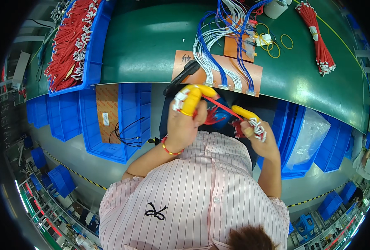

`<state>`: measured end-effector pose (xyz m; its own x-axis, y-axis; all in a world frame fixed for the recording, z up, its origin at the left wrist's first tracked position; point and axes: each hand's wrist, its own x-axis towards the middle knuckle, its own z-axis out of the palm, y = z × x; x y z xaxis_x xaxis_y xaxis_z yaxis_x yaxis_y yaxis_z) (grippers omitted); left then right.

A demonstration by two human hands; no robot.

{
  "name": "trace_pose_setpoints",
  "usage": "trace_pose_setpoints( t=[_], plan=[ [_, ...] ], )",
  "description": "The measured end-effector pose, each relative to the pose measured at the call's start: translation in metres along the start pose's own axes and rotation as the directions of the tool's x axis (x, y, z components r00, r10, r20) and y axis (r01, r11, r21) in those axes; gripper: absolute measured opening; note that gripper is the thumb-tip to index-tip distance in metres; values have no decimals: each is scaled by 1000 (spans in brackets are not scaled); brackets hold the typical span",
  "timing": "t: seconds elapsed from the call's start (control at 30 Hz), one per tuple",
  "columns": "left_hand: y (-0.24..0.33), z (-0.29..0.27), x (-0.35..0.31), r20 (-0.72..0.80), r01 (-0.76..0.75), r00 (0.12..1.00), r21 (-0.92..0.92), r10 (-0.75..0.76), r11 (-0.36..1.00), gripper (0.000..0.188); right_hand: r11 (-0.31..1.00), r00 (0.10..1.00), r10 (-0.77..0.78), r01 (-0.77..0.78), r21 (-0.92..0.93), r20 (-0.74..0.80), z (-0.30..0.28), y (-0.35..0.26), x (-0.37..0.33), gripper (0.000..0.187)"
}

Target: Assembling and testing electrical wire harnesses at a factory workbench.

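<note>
In front of my chest, both hands grip red cables (221, 105) with small white plug ends. My left hand (183, 125), with yellow finger covers, is closed on them; white plugs (179, 99) stick out beside its fingers. My right hand (263, 141), also with a yellow finger cover, is closed around the other end, where more white plugs (258, 128) show. A red strand runs taut between the two hands. Below it, loose red cables hang, partly blurred. The fingertips' exact hold is hidden.
Ahead is a green table (147, 46), with an orange board (185, 62) bearing white and blue cables (206, 46) at its edge. A black strap-like piece (183, 77) overhangs there. Left stands a blue bin (94, 62) of red cables; right lie a tied red bundle (316, 39) and yellow rubber bands (286, 41).
</note>
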<state>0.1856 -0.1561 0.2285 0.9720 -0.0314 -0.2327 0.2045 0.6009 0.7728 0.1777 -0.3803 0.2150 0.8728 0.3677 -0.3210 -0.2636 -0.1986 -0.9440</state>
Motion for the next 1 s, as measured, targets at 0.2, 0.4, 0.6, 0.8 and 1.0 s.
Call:
trace_pose_setpoints(
  t=[0.2,0.4,0.6,0.8,1.0],
  plan=[
    [-9,-16,1,9,22,1000,76,-23,997,23,963,950,213,-164,216,-229,-19,0,-15,21],
    [-18,-18,6,-22,140,990,139,-138,980,17,831,988,15,75,552,-156,-19,20,-11,32],
    [-11,-21,15,-45,155,988,177,-149,972,15,763,990,47,51,645,-133,-7,17,0,27],
    [-11,-20,16,-80,194,980,161,-183,968,15,909,922,150,13,417,-357,17,-4,11,21],
    [-8,-20,17,-59,173,985,215,-164,961,16,988,942,-16,67,140,-336,20,-3,22,19]
  ],
)
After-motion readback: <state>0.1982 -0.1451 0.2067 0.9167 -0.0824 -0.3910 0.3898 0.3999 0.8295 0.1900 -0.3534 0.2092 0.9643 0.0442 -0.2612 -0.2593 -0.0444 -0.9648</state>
